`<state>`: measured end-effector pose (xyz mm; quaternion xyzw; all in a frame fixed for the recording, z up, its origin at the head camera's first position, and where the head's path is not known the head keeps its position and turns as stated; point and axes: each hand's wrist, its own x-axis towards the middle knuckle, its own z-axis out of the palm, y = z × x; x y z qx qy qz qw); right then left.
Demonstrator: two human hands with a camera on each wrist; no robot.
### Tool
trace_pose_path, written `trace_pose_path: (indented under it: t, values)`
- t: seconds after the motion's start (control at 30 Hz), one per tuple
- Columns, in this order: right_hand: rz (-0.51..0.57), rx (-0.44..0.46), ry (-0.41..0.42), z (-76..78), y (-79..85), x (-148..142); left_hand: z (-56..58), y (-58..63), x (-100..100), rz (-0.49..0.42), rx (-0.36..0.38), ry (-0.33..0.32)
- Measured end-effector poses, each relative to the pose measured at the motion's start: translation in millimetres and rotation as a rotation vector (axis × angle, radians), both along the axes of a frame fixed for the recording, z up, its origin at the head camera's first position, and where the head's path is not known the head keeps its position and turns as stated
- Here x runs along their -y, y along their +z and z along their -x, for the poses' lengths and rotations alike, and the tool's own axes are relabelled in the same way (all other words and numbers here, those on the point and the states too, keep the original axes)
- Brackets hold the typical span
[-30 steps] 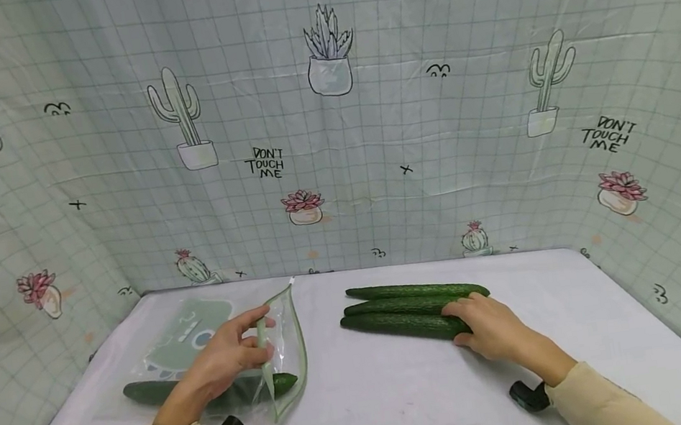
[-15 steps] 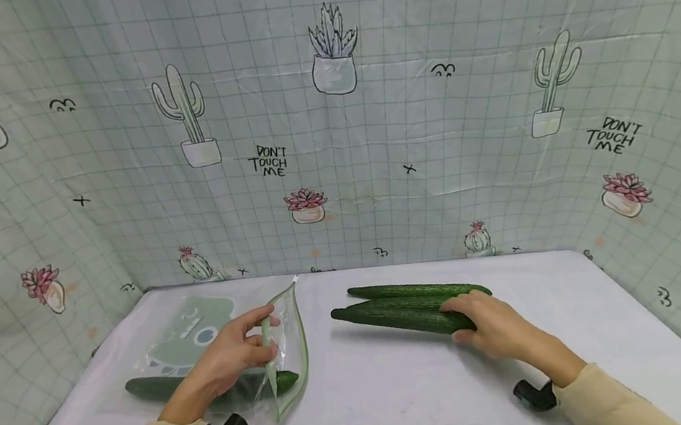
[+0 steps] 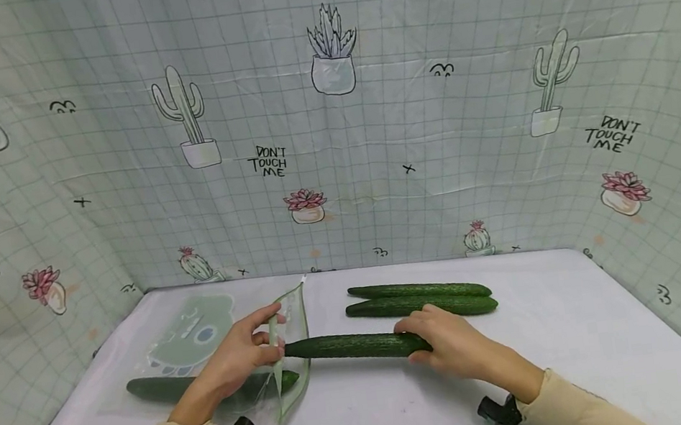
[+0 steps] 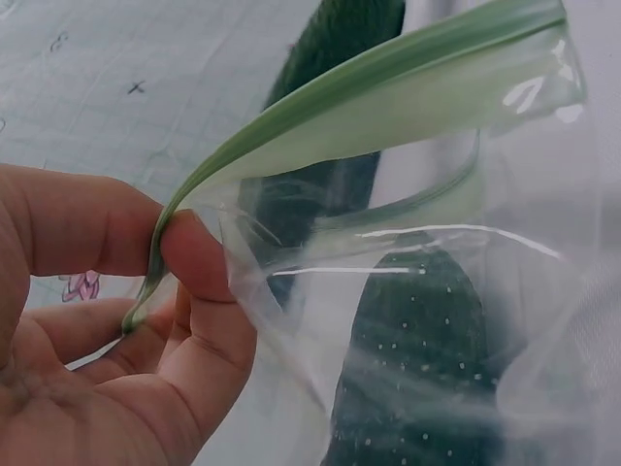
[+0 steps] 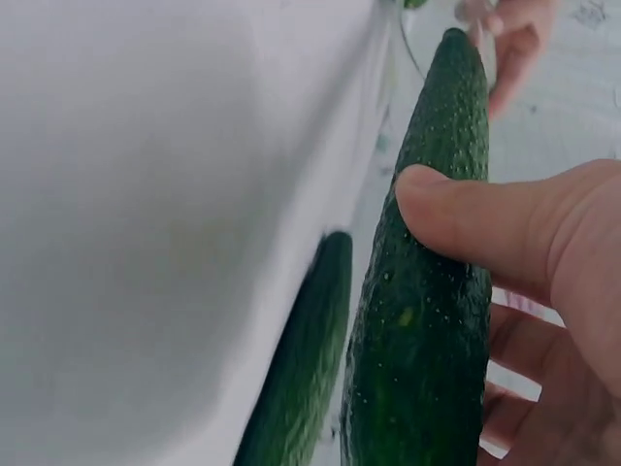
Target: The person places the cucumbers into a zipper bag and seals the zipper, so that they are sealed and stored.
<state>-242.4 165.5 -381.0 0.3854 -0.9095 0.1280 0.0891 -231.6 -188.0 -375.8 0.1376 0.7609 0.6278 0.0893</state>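
My left hand point(image 3: 239, 354) pinches the green-edged rim of a clear zip bag point(image 4: 369, 97), whose mouth gapes toward the right. Inside the bag lies one cucumber point(image 3: 159, 389), partly covered by the left forearm and hand. My right hand point(image 3: 446, 339) grips another cucumber point(image 3: 353, 346) near its right end, thumb on one side and fingers on the other. That cucumber is raised off the table, and its tapered tip reaches the bag's mouth beside the left fingers. In the right wrist view the held cucumber point(image 5: 417, 330) points at the left hand.
Two cucumbers point(image 3: 422, 306) lie side by side on the white table point(image 3: 527, 331), behind the right hand. A patterned cloth point(image 3: 334, 170) hangs behind and at both sides. A black wrist device point(image 3: 499, 413) sits below each wrist.
The right hand has lifted the front cucumber from the group of three and carried it left to the bag's mouth. The left hand, still pinching the bag rim, has shifted slightly right.
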Motion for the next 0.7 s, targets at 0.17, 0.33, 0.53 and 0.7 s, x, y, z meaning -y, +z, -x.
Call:
trace_pose_path:
  t: [0.17, 0.33, 0.53, 0.7]
  values:
    - [-0.004, 0.021, 0.026, 3.6, -3.5, 24.9, -0.7, 0.9, 0.0, -0.015, -0.001, -0.005]
    - [0.018, 0.093, 0.041, 12.1, -6.8, 48.1, -0.8, 2.4, 0.8, -0.022, -0.007, -0.005]
    - [0.019, 0.177, 0.056, 21.9, -10.2, 76.7, -1.3, 2.6, 0.3, -0.021, -0.001, 0.002]
    - [0.002, 0.178, 0.092, 27.1, -13.0, 97.7, -0.7, 0.9, -1.7, -0.031, 0.018, 0.004]
